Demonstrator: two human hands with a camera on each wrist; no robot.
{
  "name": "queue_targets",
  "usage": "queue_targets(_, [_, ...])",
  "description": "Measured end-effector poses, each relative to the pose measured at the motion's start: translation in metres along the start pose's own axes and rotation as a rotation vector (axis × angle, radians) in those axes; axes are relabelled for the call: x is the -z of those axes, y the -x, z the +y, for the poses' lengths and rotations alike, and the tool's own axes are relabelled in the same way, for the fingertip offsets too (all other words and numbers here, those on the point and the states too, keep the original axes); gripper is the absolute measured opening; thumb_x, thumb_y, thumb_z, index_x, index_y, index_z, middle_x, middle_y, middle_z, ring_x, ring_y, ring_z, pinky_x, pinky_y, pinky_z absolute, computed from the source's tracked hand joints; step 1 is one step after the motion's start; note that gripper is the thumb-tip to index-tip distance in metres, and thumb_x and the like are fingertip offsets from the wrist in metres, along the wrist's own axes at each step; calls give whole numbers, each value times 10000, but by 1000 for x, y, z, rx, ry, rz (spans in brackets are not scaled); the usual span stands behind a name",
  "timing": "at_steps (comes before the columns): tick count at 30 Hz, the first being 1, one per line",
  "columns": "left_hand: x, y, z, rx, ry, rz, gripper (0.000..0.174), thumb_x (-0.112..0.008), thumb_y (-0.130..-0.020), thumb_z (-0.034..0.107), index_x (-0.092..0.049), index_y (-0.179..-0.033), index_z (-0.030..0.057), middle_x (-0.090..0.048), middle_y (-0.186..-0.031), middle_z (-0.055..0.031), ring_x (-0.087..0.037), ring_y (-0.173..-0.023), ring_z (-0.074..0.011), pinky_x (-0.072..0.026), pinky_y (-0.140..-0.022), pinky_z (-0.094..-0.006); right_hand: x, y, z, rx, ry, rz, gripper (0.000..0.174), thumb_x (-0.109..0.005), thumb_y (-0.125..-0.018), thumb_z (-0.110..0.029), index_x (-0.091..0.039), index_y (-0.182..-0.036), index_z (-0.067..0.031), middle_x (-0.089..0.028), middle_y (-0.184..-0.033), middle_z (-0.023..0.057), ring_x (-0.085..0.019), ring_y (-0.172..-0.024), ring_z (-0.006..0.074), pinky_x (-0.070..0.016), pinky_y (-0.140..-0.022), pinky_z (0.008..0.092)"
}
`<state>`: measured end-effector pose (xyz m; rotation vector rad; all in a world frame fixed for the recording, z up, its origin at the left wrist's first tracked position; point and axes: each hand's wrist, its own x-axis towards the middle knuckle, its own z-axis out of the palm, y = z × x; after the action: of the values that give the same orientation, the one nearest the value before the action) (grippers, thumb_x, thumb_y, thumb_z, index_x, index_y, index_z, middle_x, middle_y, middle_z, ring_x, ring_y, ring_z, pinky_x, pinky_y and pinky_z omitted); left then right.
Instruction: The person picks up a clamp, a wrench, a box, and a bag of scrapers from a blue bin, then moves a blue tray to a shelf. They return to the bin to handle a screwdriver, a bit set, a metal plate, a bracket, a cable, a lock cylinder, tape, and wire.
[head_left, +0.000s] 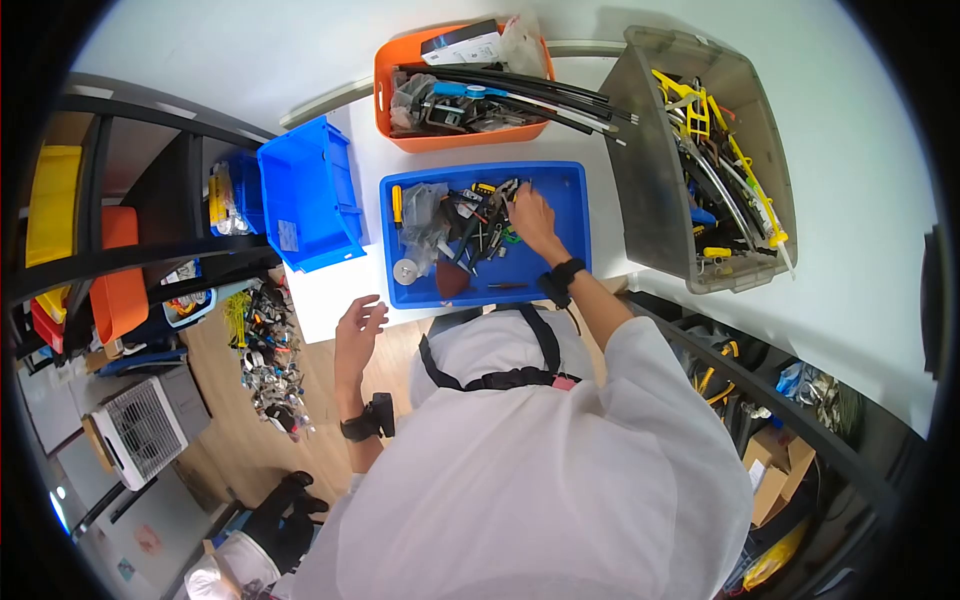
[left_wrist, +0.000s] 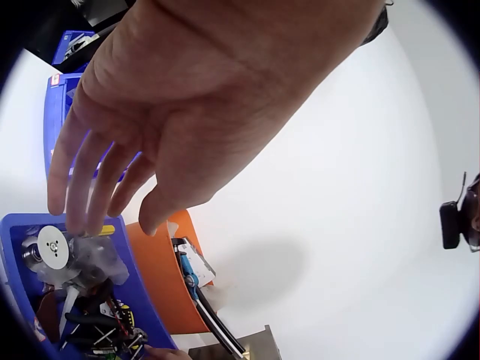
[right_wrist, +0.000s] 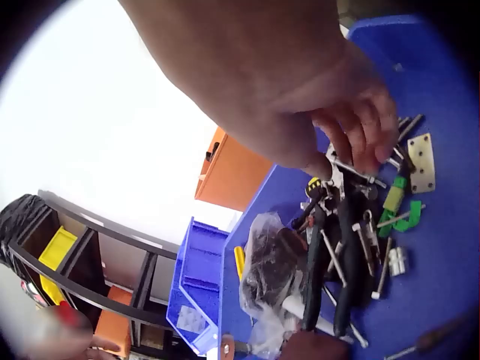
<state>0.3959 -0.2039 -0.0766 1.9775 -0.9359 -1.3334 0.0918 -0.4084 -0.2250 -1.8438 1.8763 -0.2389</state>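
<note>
A blue tray (head_left: 565,185) on the white table holds a jumble of small tools. My right hand (head_left: 518,198) reaches into its far middle. In the right wrist view the right hand (right_wrist: 343,156) pinches a thin metal rod (right_wrist: 352,171) between thumb and curled fingers, just above black-handled pliers (right_wrist: 322,262). A crumpled plastic bag (right_wrist: 266,270), a brass hinge plate (right_wrist: 421,161) and a green piece (right_wrist: 395,196) lie around it. My left hand (head_left: 360,322) hovers with relaxed fingers beyond the tray's near left corner and holds nothing. The left hand (left_wrist: 105,210) hangs above a round metal disc (left_wrist: 52,247).
An orange basket (head_left: 400,135) of cables stands behind the tray. A blue bin (head_left: 305,195) sits to the left and a grey tub (head_left: 640,200) of long tools to the right. Dark shelves (head_left: 150,250) with bins line the left. A pile of small parts (head_left: 270,360) lies on the floor.
</note>
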Motion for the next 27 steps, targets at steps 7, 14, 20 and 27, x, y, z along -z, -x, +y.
queue_targets(7, [-14, -22, -6, -36, -31, -48, 381, -658, -962, 275, -631, -1217, -6, -717, -976, -123, -695, -864, -171, -537, -723, -290, -30, 40, 0, 23, -182, -362, 407, -724, -861, -389, -735, -837, 17, -725, -788, 184, -722, -765, 318, -562, -734, 416])
queue_targets(14, [-22, -31, -6, -73, -68, -79, 381, -660, -960, 284, -635, -1210, -2, -717, -983, -127, -696, -861, -171, -533, -726, -290, -68, 60, -17, -332, -491, -521, 397, -743, -869, -354, -712, -706, 7, -685, -630, 98, -672, -548, 186, -535, -553, 333])
queue_targets(20, [-24, -24, -14, -39, -58, -72, 384, -660, -959, 293, -636, -1212, 5, -718, -995, -138, -701, -876, -184, -536, -738, -296, -81, 57, -10, -269, -288, -366, 447, -716, -887, -389, -694, -680, 7, -685, -632, 114, -678, -558, 234, -547, -589, 388])
queue_targets(27, [-16, -17, -29, -37, -63, -42, 383, -669, -950, 292, -643, -1207, 9, -726, -989, -146, -709, -878, -200, -542, -747, -308, -83, 58, -8, -51, -41, -208, 399, -660, -930, -347, -696, -763, 15, -697, -680, 141, -711, -655, 278, -556, -648, 426])
